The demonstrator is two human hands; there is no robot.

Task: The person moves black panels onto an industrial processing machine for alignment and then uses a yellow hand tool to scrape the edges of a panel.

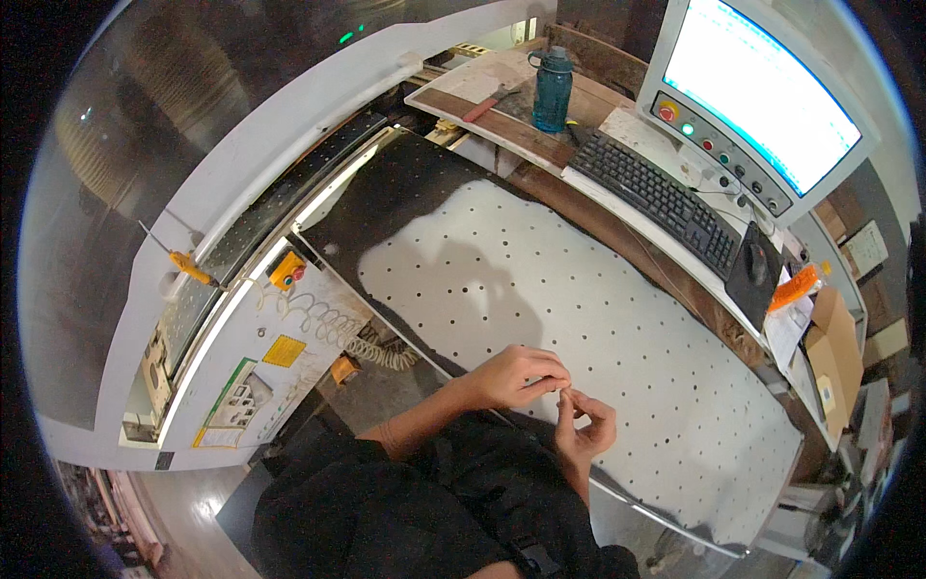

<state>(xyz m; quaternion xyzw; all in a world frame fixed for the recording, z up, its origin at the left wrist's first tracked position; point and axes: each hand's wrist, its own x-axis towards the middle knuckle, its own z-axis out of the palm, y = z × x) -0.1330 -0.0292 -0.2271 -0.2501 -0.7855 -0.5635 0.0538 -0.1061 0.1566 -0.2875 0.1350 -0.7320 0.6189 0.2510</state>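
Note:
My left hand and my right hand meet fingertip to fingertip over the near edge of a perforated work table. Thumb and fingers of each hand are pinched closed. Whatever lies between the fingertips, if anything, is too small to make out. The table top is whitish with rows of dark holes, and black along its edges and far left corner. Both forearms come up from the lower edge.
A large grey-white machine curves along the left, with a coiled cable below. Beyond the table a desk carries a blue bottle, a keyboard and a mouse. A control monitor and cardboard box stand at right.

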